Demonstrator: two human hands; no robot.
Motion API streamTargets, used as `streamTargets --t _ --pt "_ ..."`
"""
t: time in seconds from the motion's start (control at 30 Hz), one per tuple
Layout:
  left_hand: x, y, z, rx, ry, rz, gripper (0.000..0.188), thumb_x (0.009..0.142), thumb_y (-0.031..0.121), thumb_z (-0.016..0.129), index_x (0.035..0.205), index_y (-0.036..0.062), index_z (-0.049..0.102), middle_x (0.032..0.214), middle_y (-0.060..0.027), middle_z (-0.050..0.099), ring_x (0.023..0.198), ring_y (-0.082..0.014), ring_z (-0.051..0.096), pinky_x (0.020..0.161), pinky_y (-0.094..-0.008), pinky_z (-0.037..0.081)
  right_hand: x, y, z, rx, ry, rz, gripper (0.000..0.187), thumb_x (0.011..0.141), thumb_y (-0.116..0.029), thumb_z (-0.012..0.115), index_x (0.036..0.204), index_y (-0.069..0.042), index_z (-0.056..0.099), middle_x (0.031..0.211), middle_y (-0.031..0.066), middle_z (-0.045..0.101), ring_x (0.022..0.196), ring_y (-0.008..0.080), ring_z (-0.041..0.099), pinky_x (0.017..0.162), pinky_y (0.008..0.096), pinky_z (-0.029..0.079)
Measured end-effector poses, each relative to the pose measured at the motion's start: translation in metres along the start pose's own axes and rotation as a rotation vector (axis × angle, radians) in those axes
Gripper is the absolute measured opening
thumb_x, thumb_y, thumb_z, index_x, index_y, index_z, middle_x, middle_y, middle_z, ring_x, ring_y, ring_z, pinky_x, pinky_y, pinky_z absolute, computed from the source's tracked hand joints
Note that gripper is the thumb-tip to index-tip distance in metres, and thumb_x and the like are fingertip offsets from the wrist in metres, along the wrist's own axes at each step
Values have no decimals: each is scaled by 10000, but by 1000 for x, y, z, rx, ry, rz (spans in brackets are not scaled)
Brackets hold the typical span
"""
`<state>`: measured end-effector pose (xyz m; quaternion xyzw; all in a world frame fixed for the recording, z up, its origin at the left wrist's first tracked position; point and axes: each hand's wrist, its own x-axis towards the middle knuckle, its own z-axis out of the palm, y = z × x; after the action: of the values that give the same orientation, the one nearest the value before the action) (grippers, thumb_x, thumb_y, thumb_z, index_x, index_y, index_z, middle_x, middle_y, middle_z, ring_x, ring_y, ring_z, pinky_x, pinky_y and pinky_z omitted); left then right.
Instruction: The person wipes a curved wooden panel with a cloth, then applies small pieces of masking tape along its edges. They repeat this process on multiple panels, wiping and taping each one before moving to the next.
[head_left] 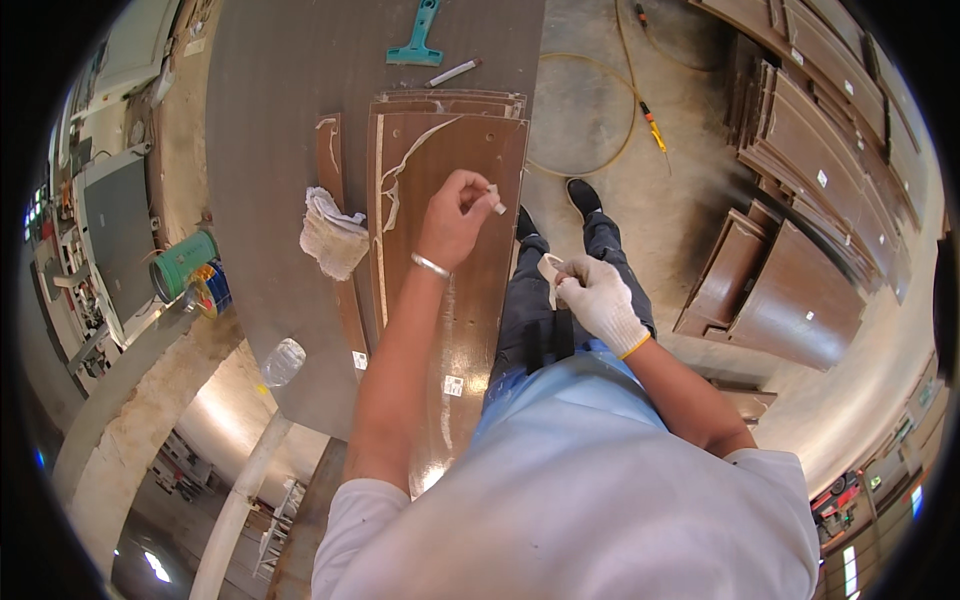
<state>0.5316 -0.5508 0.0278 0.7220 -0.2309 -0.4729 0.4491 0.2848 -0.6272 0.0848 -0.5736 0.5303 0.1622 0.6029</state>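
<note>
My bare left hand [452,222], with a pale band at its wrist, is closed in a pinch over the stacked brown panels [455,330]. Between its thumb and fingers sits a short off-white strip [497,201]. In a white knitted glove, my right hand [605,305] is closed in front of my legs, to the right of the stack. It grips a small pale loop [548,267] that looks like a narrow tape roll; the fingers cover part of it. A thin, curled pale strip [391,192] lies along the top panel's left side.
Left of the stack lie a crumpled white cloth [335,235] and a narrow brown board [329,160]. Beyond it are a teal scraper [415,50] and a marker [453,73]. A clear plastic bottle [284,361] is near the table corner. A hose [632,70] and more panels [800,270] occupy the floor on the right.
</note>
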Motion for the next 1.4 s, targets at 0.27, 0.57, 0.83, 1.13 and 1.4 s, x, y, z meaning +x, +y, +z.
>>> streamTargets --t 0.27,0.57,0.83,1.13,1.4 --pt "46 8 13 110 -122 16 92 1020 115 726 1033 44 669 869 -14 732 731 -68 595 661 -245 487 -2 8 -10 58 -45 48 288 925 -257 654 1071 -33 758 1022 72 831 861 203 786 841 351 580" --pt "51 -2 11 97 -135 38 60 1061 101 667 1061 66 618 875 -21 720 704 -76 568 649 -244 475 10 20 -13 -16 -68 62 282 931 -285 635 1032 -59 770 1068 68 831 883 255 784 838 392 583" --pt "55 -7 14 304 -153 234 96 1068 116 664 1063 69 581 850 1 649 768 -83 566 699 -265 481 9 26 -10 18 -53 57 286 931 -296 624 1011 -62 767 1254 42 803 1044 273 776 914 400 578" --pt "57 -1 16 355 -171 218 241 939 -2 751 1074 60 562 888 -13 653 771 -115 604 733 -283 511 11 31 -6 -3 -64 67 292 925 -299 618 1006 -66 774 1274 40 796 1073 297 765 933 419 575" --pt "53 -6 18 383 -52 303 446 879 -10 770 1305 82 678 969 -94 716 849 -196 732 791 -324 578 14 36 -3 -44 -70 67 314 933 -321 606 988 -69 785 1234 76 801 1076 330 757 934 447 576"
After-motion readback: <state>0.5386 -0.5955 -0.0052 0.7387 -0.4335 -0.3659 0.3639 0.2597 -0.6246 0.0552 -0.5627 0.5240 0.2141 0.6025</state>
